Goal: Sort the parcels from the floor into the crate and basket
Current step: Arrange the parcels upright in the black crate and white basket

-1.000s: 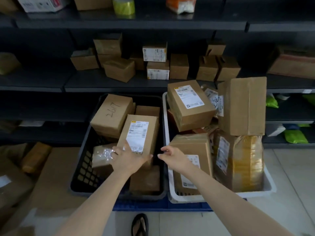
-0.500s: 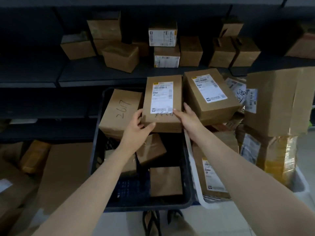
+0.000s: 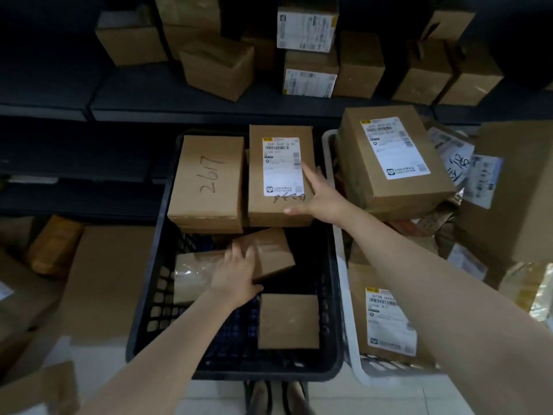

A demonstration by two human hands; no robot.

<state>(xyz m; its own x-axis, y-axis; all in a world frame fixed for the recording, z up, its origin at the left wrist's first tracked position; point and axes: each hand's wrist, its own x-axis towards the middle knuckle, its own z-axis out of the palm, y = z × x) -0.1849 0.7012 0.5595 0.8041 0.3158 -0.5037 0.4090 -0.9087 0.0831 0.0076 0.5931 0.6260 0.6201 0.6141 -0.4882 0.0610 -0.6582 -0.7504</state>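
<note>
Both hands (image 3: 321, 194) flat on parcels (image 3: 279, 175).

You have one head view, looking steeply down and forward, close over the black crate (image 3: 149, 313); shelving (image 3: 179, 106) lies at twelve o'clock.

- The labelled box (image 3: 279, 175), which a second ago leans near the front of the black crate (image 3: 143, 333) and half a second ago is held up in both hands, now lies flat at the crate's far end, just beside the box marked 2617 (image 3: 209, 182).
- The left hand (image 3: 236, 277) has let go of it and now rests on a small tilted box (image 3: 269, 254) lower in the crate.
- The right hand (image 3: 318, 196) now lies open on the labelled box's right edge.
</note>
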